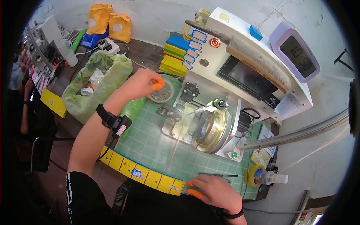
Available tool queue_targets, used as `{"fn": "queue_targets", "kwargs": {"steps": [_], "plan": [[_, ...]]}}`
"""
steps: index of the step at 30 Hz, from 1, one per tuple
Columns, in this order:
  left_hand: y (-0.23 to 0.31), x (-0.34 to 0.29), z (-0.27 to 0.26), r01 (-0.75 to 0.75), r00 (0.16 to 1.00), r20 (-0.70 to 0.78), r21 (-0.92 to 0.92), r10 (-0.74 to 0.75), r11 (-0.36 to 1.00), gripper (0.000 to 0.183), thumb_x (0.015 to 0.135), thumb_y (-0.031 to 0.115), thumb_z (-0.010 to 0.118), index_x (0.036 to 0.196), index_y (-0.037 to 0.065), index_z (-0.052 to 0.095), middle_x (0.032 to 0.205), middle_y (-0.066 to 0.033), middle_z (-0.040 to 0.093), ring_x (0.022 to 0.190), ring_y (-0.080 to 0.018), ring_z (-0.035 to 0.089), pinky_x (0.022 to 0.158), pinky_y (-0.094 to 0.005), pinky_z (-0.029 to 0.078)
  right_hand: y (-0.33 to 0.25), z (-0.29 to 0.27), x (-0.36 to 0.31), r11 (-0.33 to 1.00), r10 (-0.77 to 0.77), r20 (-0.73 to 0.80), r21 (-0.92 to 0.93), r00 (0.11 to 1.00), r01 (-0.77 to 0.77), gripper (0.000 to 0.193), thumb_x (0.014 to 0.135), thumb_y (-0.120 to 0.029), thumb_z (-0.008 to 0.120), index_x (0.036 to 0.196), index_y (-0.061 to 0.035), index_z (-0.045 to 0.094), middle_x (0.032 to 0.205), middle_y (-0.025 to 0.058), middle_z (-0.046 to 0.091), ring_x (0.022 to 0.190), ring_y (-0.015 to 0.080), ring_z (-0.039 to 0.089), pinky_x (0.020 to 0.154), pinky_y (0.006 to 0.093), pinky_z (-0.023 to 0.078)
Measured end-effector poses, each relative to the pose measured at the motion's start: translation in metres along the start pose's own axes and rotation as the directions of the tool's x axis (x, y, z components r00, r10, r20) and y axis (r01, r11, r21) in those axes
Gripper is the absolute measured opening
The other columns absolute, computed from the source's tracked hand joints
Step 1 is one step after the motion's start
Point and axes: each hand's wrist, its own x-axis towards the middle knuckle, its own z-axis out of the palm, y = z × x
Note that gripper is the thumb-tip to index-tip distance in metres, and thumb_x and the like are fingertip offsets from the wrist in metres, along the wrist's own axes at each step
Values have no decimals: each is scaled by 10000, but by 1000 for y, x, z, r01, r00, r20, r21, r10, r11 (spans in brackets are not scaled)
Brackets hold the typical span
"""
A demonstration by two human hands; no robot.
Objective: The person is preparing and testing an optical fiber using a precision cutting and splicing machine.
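My left hand (144,83), orange covers on its fingertips, is over the near-left rim of a round whitish bowl (167,98) of thin metal pieces. Its fingers are drawn together; whatever they may pinch is too small to make out. At the table's front edge, my right hand (219,192) rests with its orange-covered thumb and finger apart, beside the end of a yellow segmented strip (152,179). Dark tweezers (227,175) lie just beyond it. In front of me a white tabletop machine (232,146) carries a reel of clear tape (212,129) and a small roller (221,103).
A bin with a green bag (77,101) stands left of the bowl. Yellow and blue trays (174,62) are stacked behind it. A purple clock (277,41) tops the machine. To the right are a yellow tape roll (249,176) and a clear bottle (268,177). People work far left.
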Motion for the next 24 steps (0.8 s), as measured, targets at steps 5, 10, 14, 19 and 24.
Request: {"fn": "queue_targets", "kwargs": {"steps": [5, 10, 14, 19, 24], "plan": [[-2, -2, 3, 16, 1000, -12, 1, -16, 1000, 168, 941, 120, 697, 1020, -25, 731, 870, -147, 747, 652, -206, 702, 582, -333, 560, -2, -1, -4, 1000, 20, 39, -17, 999, -20, 285, 963, -277, 698, 1130, -46, 683, 980, 117, 656, 871, 355, 673, 745, 441, 556], [0, 0, 5, 19, 1000, -11, -14, -19, 1000, 162, 932, 112, 697, 1014, -27, 715, 860, -146, 735, 647, -216, 699, 583, -338, 557, -1, -2, -4, 999, 37, 56, -33, 998, -35, 298, 966, -286, 694, 1139, -44, 685, 985, 119, 658, 880, 354, 678, 751, 440, 559], [5, 1, 2, -11, 1000, -18, -24, 11, 1000, 125, 876, 70, 700, 962, -20, 702, 849, -148, 732, 679, -244, 703, 621, -361, 559, -1, -2, -4, 999, 26, 41, -28, 999, -25, 303, 966, -288, 691, 1142, -41, 686, 992, 120, 661, 881, 354, 676, 752, 444, 558], [-18, 4, 0, -157, 984, -74, 64, 162, 986, 109, 863, 82, 732, 940, 11, 700, 806, -102, 698, 685, -165, 657, 639, -332, 549, -1, 1, 3, 1000, 19, 47, -24, 999, -18, 294, 964, -285, 693, 1150, -57, 689, 997, 120, 664, 887, 355, 675, 751, 447, 557], [-26, -2, 7, -186, 966, -141, 206, 217, 961, 112, 768, 81, 716, 859, 28, 676, 833, -162, 713, 810, -347, 713, 725, -427, 552, 6, 5, 0, 1000, 7, 83, -10, 997, -6, 246, 948, -264, 705, 1141, -110, 705, 952, 100, 645, 845, 345, 663, 708, 441, 536]]}}
